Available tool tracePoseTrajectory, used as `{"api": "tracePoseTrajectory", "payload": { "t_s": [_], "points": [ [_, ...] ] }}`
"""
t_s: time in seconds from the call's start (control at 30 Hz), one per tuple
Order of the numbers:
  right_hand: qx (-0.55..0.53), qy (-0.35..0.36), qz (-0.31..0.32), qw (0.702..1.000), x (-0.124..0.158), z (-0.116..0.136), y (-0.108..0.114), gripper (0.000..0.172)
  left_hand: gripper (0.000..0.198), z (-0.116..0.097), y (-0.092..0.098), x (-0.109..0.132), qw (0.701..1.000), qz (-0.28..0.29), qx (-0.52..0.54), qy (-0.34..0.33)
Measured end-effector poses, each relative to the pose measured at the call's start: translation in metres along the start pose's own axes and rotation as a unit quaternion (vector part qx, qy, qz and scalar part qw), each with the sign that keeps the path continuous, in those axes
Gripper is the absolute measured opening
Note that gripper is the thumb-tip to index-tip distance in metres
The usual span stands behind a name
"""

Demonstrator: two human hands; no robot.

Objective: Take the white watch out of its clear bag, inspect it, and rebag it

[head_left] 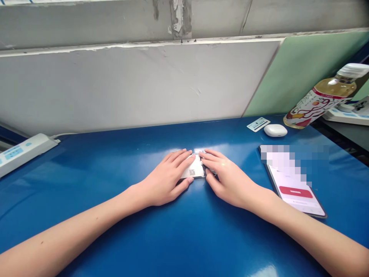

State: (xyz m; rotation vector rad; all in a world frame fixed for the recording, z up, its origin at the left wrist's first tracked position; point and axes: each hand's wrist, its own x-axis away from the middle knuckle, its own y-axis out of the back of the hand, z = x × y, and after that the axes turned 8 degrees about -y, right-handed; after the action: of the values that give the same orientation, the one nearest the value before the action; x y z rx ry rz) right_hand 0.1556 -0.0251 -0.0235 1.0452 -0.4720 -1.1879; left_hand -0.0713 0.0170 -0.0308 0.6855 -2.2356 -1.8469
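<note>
A small flat white packet [196,169] with a QR code and a dark, shiny right edge lies on the blue table [173,238]. My left hand [168,177] rests palm down over its left part, fingers extended and slightly apart, the thumb at its near edge. On the right side, my right hand [226,175] touches the packet with its fingertips, its fingers spread. Both hands cover part of the packet, so its full outline is hidden.
A lit phone [300,192] lies right of my right hand, partly behind the forearm. Beyond it are a white case [275,130], a card [258,124] and a drink bottle [323,98]. A power strip [27,152] sits at the left, and a wall [129,88] bounds the back.
</note>
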Motion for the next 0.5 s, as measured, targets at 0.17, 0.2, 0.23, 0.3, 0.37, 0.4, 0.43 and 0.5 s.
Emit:
{"api": "tracePoseTrajectory", "payload": {
  "t_s": [0.17, 0.2, 0.23, 0.3, 0.37, 0.4, 0.43, 0.5],
  "points": [
    [0.033, -0.015, 0.035, 0.999, 0.003, 0.003, 0.005, 0.034, 0.058, 0.0, 0.004, -0.002, 0.999, 0.039, -0.014, -0.006],
    [0.037, -0.011, 0.035, 0.999, 0.003, 0.003, 0.006, 0.034, 0.058, 0.0, 0.004, -0.002, 0.999, 0.042, -0.016, -0.005],
    [0.039, -0.007, 0.034, 0.999, 0.002, 0.003, 0.006, 0.034, 0.058, 0.0, 0.005, -0.002, 0.999, 0.042, -0.017, -0.004],
    [0.032, -0.006, 0.031, 0.999, 0.002, 0.004, 0.007, 0.034, 0.057, 0.0, 0.004, -0.001, 0.999, 0.037, -0.015, -0.003],
    [0.009, -0.004, 0.036, 0.999, 0.002, 0.006, 0.009, 0.037, 0.057, -0.001, 0.004, -0.001, 0.999, 0.032, -0.012, -0.003],
    [-0.004, 0.0, 0.039, 0.999, 0.002, 0.006, 0.009, 0.041, 0.057, -0.001, 0.004, -0.001, 0.999, 0.03, -0.011, -0.003],
    [-0.015, 0.005, 0.044, 0.999, 0.004, 0.007, 0.011, 0.046, 0.057, -0.001, 0.005, -0.001, 0.999, 0.031, -0.012, -0.004],
    [-0.014, 0.01, 0.073, 0.997, 0.008, 0.006, 0.013, 0.055, 0.057, -0.001, 0.006, -0.002, 0.999, 0.041, -0.016, -0.006]
  ]
}}
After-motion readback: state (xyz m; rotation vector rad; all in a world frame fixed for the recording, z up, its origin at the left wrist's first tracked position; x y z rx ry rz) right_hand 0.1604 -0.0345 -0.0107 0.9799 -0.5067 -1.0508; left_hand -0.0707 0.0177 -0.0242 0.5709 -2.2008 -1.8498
